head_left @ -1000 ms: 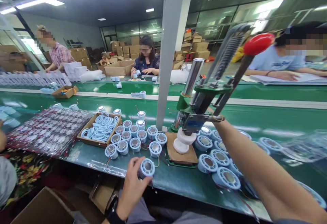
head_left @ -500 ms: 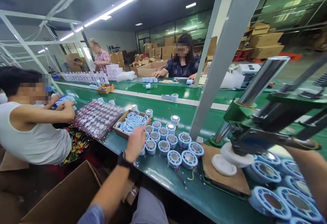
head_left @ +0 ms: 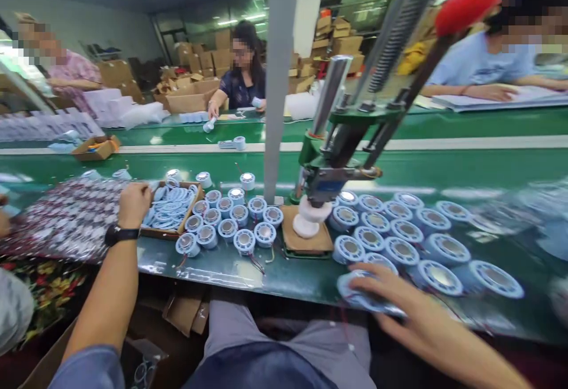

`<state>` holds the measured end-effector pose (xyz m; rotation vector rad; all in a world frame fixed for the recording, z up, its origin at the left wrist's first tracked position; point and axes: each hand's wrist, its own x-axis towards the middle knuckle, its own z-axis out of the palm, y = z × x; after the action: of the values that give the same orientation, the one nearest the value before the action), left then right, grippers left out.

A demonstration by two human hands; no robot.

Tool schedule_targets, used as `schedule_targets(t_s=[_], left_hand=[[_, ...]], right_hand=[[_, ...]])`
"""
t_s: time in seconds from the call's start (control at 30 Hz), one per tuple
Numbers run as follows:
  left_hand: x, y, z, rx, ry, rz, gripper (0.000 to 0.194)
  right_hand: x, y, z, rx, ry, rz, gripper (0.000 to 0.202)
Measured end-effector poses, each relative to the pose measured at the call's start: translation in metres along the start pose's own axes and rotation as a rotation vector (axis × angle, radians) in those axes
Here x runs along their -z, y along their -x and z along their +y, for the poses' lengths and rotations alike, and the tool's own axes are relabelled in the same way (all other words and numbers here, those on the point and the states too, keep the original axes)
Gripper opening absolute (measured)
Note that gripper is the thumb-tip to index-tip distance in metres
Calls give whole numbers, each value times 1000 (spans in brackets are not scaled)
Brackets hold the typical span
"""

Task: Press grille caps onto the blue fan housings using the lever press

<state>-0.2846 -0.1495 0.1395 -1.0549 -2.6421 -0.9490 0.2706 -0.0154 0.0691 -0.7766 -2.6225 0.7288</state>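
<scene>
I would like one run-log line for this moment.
left hand: at box of rings, grip unclear | right hand: holding blue part, bench front edge | press: no hand on red handle

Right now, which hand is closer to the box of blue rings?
Left. The left hand is beside the box; the right hand is past the press, on a blue round part.
</scene>
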Motion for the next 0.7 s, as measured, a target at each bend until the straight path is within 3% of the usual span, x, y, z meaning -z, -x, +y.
schedule_targets(t_s=[0.07, 0.13, 0.2, 0.27, 0.37, 0.43, 0.53, 0.7], left_hand=[[-13, 28, 21, -13, 56, 54, 28], [-32, 73, 50, -57, 173, 13, 45], [-56, 128, 80, -89, 438, -193, 52], [-82, 180, 106, -16, 703, -433, 42], [-115, 228, 130, 97, 873, -591, 31], [-129, 242, 136, 75, 854, -599, 28], [-136, 247, 135, -120, 684, -539, 26], [-132, 243, 128, -385, 452, -533, 28]], right_hand=[[-37, -19, -22, 32, -63, -77, 56], [-67, -41, -34, 53, -136, -72, 58], [-90, -57, -38, 58, -205, -27, 53], [-108, -63, -38, 49, -291, 56, 53], [-134, -60, -37, 1, -407, 254, 60], [-150, -56, -37, -43, -425, 376, 68], [-169, -54, -38, -70, -384, 491, 68], [-178, -59, -37, -54, -350, 507, 52]])
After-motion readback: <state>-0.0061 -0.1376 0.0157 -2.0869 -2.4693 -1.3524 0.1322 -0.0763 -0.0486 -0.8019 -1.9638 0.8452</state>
